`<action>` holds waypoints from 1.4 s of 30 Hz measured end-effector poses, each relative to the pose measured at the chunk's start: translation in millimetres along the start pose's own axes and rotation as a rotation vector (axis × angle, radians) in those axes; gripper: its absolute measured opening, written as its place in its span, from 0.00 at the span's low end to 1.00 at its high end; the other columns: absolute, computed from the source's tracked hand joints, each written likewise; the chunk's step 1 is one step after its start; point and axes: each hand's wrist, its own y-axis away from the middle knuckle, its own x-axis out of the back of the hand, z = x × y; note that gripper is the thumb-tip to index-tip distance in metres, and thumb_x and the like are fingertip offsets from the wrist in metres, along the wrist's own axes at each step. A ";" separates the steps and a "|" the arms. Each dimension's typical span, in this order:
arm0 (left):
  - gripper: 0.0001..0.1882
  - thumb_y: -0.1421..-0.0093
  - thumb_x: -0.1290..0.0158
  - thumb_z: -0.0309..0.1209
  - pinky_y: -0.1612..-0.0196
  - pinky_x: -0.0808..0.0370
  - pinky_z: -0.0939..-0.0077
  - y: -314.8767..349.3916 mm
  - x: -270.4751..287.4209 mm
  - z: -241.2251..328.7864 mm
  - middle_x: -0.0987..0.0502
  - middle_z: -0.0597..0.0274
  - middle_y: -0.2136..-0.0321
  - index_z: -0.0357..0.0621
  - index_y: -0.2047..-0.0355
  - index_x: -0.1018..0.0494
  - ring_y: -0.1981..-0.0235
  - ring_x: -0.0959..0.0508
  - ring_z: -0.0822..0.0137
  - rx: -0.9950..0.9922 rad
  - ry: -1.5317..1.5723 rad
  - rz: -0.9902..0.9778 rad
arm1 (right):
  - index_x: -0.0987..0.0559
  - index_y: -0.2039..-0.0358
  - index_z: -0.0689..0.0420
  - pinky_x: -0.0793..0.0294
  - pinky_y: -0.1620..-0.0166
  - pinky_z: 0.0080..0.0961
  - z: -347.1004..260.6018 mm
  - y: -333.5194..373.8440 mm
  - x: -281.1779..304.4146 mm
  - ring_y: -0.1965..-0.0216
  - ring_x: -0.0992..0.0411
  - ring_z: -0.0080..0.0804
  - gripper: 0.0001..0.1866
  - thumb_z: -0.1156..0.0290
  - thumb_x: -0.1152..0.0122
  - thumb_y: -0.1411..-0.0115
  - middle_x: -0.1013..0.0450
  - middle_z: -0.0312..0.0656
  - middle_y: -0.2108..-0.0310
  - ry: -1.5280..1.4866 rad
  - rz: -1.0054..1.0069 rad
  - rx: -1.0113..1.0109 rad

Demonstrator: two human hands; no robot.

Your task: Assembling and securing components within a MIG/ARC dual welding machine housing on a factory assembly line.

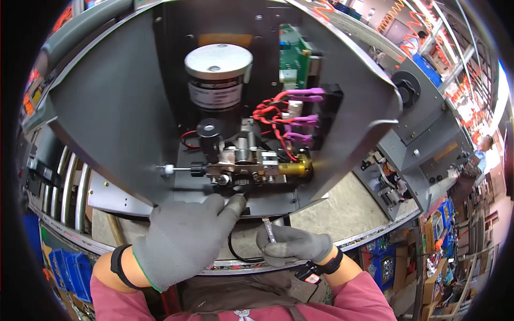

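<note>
A dark grey sheet-metal housing stands open in front of me. Inside its lower front sits a metal mechanism with a black knurled wheel and a brass cylinder. My left hand, in a grey glove, lies at the housing's front edge, thumb stretched apart from the other fingers and its tip close to the wheel. Whether it touches the wheel is unclear. Lower right, my gloved right hand is closed around a small flat metal wrench, pointing up beside the front edge.
A white-capped black canister, red wires with purple connectors and a green circuit board fill the housing. Another grey housing stands at right. Metal rollers lie left; blue bins sit below the bench. People work far right.
</note>
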 end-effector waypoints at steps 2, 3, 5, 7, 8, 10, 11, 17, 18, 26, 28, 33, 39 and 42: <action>0.20 0.55 0.48 0.26 0.81 0.34 0.65 -10.9 -9.5 -1.8 0.30 0.62 0.78 0.45 0.57 0.28 0.82 0.28 0.60 0.014 0.057 0.107 | 0.37 0.66 0.56 0.47 0.80 0.14 4.3 -15.5 -4.8 0.82 0.45 0.14 0.12 0.61 0.51 0.36 0.42 0.28 0.82 0.117 0.027 0.117; 0.20 0.53 0.49 0.27 0.76 0.31 0.66 -21.5 -7.2 3.3 0.29 0.60 0.76 0.43 0.56 0.28 0.77 0.26 0.59 -0.016 0.082 0.068 | 0.36 0.65 0.55 0.45 0.79 0.13 30.8 -24.1 -10.1 0.80 0.43 0.13 0.12 0.60 0.50 0.36 0.39 0.27 0.80 0.243 0.230 0.168; 0.21 0.57 0.46 0.26 0.76 0.31 0.65 -13.0 -3.2 7.4 0.26 0.59 0.73 0.42 0.59 0.27 0.76 0.25 0.58 0.048 0.025 0.076 | 0.35 0.68 0.54 0.46 0.82 0.13 28.1 -42.1 -35.2 0.84 0.45 0.12 0.12 0.58 0.52 0.36 0.39 0.28 0.81 0.137 0.305 0.269; 0.21 0.58 0.46 0.23 0.72 0.30 0.61 8.0 10.9 9.1 0.25 0.51 0.64 0.42 0.59 0.27 0.73 0.25 0.48 0.094 -0.088 0.150 | 0.33 0.70 0.56 0.48 0.84 0.13 27.5 -50.4 -14.3 0.87 0.47 0.12 0.14 0.57 0.52 0.37 0.42 0.28 0.86 0.123 -0.015 0.402; 0.22 0.48 0.47 0.31 0.69 0.24 0.63 8.7 18.6 -2.5 0.27 0.52 0.55 0.55 0.51 0.29 0.69 0.23 0.50 0.148 -0.017 -0.076 | 0.32 0.70 0.57 0.48 0.85 0.13 29.6 -42.3 7.6 0.88 0.47 0.13 0.15 0.57 0.51 0.37 0.43 0.28 0.88 0.087 -0.168 0.459; 0.22 0.47 0.48 0.32 0.69 0.24 0.61 1.3 14.3 -6.5 0.27 0.52 0.55 0.54 0.49 0.30 0.68 0.23 0.49 0.133 -0.062 -0.131 | 0.31 0.70 0.59 0.49 0.87 0.15 -8.4 6.7 2.7 0.90 0.48 0.14 0.16 0.57 0.51 0.38 0.44 0.28 0.89 0.174 0.208 0.153; 0.22 0.47 0.49 0.33 0.69 0.24 0.61 -9.8 4.6 -3.4 0.27 0.52 0.55 0.54 0.49 0.30 0.68 0.23 0.49 0.122 -0.071 -0.153 | 0.30 0.66 0.59 0.50 0.88 0.15 6.3 5.1 12.3 0.90 0.48 0.14 0.17 0.56 0.52 0.37 0.44 0.28 0.89 0.184 0.209 0.272; 0.24 0.49 0.49 0.31 0.67 0.25 0.61 -5.9 12.9 10.7 0.26 0.51 0.58 0.54 0.49 0.30 0.66 0.23 0.48 0.156 -0.094 -0.173 | 0.36 0.56 0.55 0.45 0.83 0.14 43.7 -38.7 -9.2 0.86 0.44 0.14 0.20 0.51 0.59 0.34 0.40 0.30 0.83 0.121 0.209 0.408; 0.24 0.50 0.49 0.30 0.66 0.25 0.61 -4.5 12.1 11.7 0.26 0.51 0.58 0.54 0.49 0.30 0.65 0.23 0.49 0.138 -0.085 -0.150 | 0.37 0.55 0.53 0.45 0.83 0.13 52.7 -45.2 -15.2 0.86 0.44 0.13 0.20 0.50 0.58 0.35 0.39 0.31 0.83 0.161 0.301 0.434; 0.20 0.56 0.45 0.25 0.71 0.29 0.60 13.5 -0.5 -4.7 0.25 0.50 0.65 0.43 0.59 0.26 0.71 0.24 0.48 0.085 0.014 0.207 | 0.36 0.65 0.49 0.47 0.85 0.14 47.2 -68.1 -52.7 0.86 0.48 0.15 0.17 0.48 0.59 0.36 0.44 0.27 0.84 0.137 0.514 0.372; 0.19 0.54 0.44 0.26 0.71 0.28 0.60 0.8 -17.6 8.7 0.25 0.50 0.67 0.43 0.59 0.26 0.72 0.24 0.49 0.124 0.098 0.278 | 0.33 0.64 0.49 0.46 0.84 0.14 90.6 -90.2 -2.6 0.86 0.46 0.14 0.16 0.50 0.60 0.35 0.43 0.26 0.84 0.369 0.667 0.688; 0.17 0.51 0.44 0.26 0.81 0.30 0.68 17.3 -31.5 23.6 0.26 0.55 0.76 0.47 0.58 0.26 0.82 0.25 0.56 0.258 0.031 0.316 | 0.33 0.54 0.55 0.41 0.80 0.15 63.5 -48.2 -33.9 0.84 0.41 0.15 0.17 0.56 0.60 0.33 0.38 0.30 0.83 0.125 0.572 0.336; 0.20 0.53 0.41 0.23 0.83 0.31 0.71 62.3 -45.3 17.2 0.26 0.60 0.79 0.45 0.56 0.27 0.85 0.26 0.60 0.221 0.175 0.505 | 0.35 0.49 0.61 0.39 0.77 0.15 57.1 -48.3 -39.1 0.82 0.39 0.17 0.20 0.60 0.63 0.32 0.36 0.33 0.82 0.209 0.452 0.203; 0.21 0.53 0.41 0.23 0.83 0.30 0.72 72.9 -36.7 6.3 0.25 0.60 0.78 0.44 0.56 0.28 0.84 0.25 0.60 0.278 0.120 0.517 | 0.36 0.48 0.63 0.40 0.77 0.14 49.5 -51.6 -42.0 0.83 0.42 0.17 0.21 0.59 0.64 0.32 0.38 0.33 0.83 0.251 0.430 0.136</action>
